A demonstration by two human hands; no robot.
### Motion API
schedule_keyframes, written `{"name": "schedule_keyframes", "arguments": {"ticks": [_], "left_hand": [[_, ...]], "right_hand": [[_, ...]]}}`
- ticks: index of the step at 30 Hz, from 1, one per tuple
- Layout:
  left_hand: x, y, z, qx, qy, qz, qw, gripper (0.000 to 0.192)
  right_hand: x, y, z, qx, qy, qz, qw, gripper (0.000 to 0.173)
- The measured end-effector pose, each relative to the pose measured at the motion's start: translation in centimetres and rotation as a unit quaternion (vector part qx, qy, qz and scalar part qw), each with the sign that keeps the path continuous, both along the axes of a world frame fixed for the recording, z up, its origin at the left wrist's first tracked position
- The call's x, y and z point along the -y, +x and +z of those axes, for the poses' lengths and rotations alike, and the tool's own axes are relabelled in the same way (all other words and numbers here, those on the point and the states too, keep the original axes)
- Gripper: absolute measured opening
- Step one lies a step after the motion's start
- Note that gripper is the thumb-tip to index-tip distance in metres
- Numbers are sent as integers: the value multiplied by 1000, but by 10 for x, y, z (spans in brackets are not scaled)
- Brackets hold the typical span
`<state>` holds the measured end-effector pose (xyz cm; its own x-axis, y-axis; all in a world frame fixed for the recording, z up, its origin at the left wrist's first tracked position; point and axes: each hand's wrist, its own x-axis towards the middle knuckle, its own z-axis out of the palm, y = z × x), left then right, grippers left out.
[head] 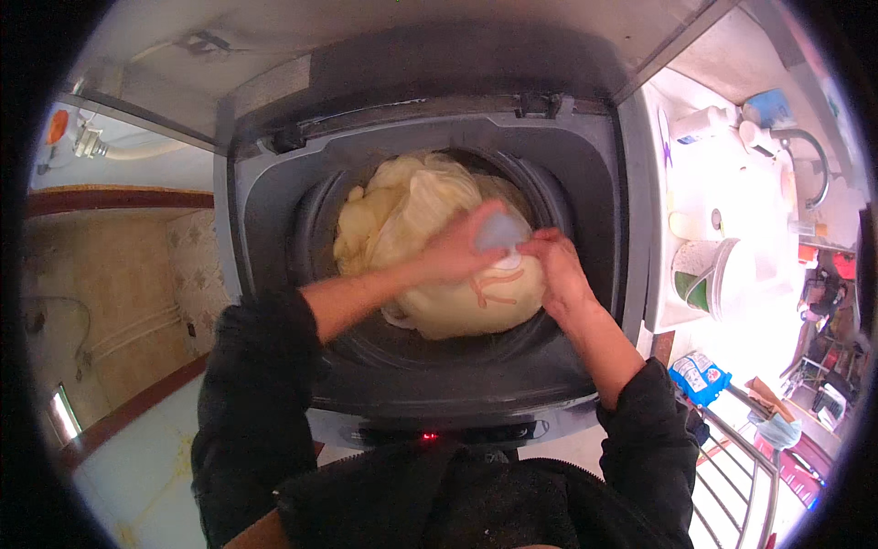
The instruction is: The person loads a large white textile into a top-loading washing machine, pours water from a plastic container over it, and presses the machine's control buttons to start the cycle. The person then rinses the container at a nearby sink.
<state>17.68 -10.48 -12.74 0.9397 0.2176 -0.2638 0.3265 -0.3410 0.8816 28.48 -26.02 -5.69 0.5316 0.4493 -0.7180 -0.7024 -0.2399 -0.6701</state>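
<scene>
A top-loading washing machine (453, 381) stands before me with its lid up. In its drum lies a bulky heap of cream-coloured fabric (473, 312), one part rounded and bearing an orange-red drawn line. Over the heap, my left hand (459, 247) is blurred, its fingers around a small pale blue-grey object (499, 232) whose kind I cannot tell. My right hand (555, 264) is close on the right, its fingertips bent towards that object and a small white piece beneath it. Whether the right fingers grip anything is unclear.
At the right is a white sink (658, 302) with a white bucket (724, 278), bottles and a curved tap. Below it are a blue packet (699, 377) and metal railings (734, 473). A hose with a metal fitting (89, 143) runs at the left. A red display glows on the machine's front edge.
</scene>
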Motion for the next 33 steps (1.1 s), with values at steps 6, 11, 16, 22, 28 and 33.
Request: {"name": "schedule_keyframes", "arguments": {"ticks": [6, 11, 16, 22, 28, 33], "left_hand": [[12, 8, -70, -86, 103, 159, 978, 63], [-55, -22, -155, -201, 178, 246, 931, 67], [-68, -40, -162, -260, 128, 263, 920, 79], [-52, -52, -92, -197, -103, 98, 970, 94], [-25, -84, 26, -275, -298, 55, 912, 88], [-40, -112, 84, -202, -397, 233, 865, 87]], "right_hand": [[-5, -9, -1, 0, -34, 16, 999, 19], [-9, -11, 3, 73, -32, 111, 991, 21], [-12, -5, 7, 494, -176, 451, 722, 25], [-84, -18, -23, 679, -190, 519, 482, 59], [-117, -37, -131, 366, -287, 495, 734, 77], [-122, -43, -15, 240, -122, 417, 868, 49]]}}
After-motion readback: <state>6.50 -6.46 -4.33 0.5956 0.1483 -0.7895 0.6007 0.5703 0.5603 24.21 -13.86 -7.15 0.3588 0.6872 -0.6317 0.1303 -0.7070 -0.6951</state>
